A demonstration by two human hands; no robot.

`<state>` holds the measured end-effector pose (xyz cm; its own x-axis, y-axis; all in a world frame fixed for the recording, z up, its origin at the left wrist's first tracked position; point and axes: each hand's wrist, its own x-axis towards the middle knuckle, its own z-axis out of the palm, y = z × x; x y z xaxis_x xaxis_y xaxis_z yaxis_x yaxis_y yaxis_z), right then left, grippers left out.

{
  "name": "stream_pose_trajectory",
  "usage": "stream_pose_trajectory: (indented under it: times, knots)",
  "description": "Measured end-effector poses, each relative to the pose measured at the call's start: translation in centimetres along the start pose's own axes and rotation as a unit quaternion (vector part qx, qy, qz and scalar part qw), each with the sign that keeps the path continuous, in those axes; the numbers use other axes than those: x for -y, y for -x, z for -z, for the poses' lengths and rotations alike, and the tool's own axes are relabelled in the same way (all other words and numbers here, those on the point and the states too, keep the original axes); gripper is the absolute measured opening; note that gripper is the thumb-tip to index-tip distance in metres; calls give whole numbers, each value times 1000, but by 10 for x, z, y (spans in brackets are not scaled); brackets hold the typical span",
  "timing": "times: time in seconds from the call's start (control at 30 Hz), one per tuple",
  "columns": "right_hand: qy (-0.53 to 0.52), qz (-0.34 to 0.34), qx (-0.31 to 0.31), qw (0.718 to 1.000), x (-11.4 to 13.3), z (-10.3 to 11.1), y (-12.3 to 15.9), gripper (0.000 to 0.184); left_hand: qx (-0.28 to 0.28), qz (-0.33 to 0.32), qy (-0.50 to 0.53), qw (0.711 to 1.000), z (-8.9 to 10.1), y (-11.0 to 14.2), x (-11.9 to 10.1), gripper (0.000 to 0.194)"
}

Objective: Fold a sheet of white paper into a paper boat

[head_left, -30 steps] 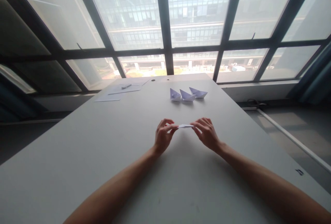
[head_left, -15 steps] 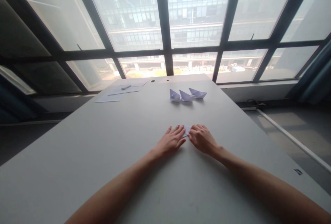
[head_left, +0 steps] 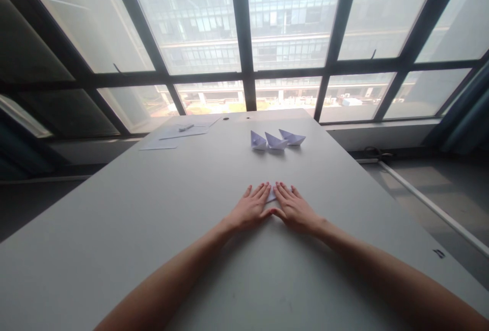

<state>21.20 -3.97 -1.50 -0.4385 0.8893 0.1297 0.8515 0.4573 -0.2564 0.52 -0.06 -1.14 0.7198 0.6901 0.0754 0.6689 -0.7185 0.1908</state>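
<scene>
My left hand (head_left: 251,208) and my right hand (head_left: 292,208) lie flat side by side on the white table (head_left: 153,229), fingers stretched out. They press down on a small folded piece of white paper (head_left: 271,196), of which only a sliver shows between the fingers. Three folded white paper boats (head_left: 277,140) stand in a row farther back on the table, well beyond both hands.
Loose white sheets (head_left: 173,136) with a small pen-like object (head_left: 186,128) lie at the table's far left. A large window with dark frames (head_left: 244,74) rises behind the table. The table's right edge drops to the floor with a pale pipe (head_left: 431,203).
A second ago both hands pinched the folded paper just above the table. They have set it down and flattened out over it, the right hand last.
</scene>
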Motion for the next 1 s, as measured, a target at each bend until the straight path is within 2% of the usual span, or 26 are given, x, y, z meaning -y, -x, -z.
stream_pose_trajectory:
  times: [0.43, 0.67, 0.87, 1.0]
  knots:
    - [-8, -153, -29, 988, -5, -6, -2, 79, -41, 19, 32, 998, 1, 0, -5, 59]
    - [-27, -146, -48, 988, -5, -4, -1, 57, -72, 43, 51, 995, -1, 0, -4, 52]
    - [-48, -127, -76, 988, -3, 0, 0, 35, -120, 72, 17, 990, 4, 3, -7, 48]
    - [-77, -104, -108, 986, -2, 4, 0, 24, -130, 75, 14, 989, 6, 4, -7, 48]
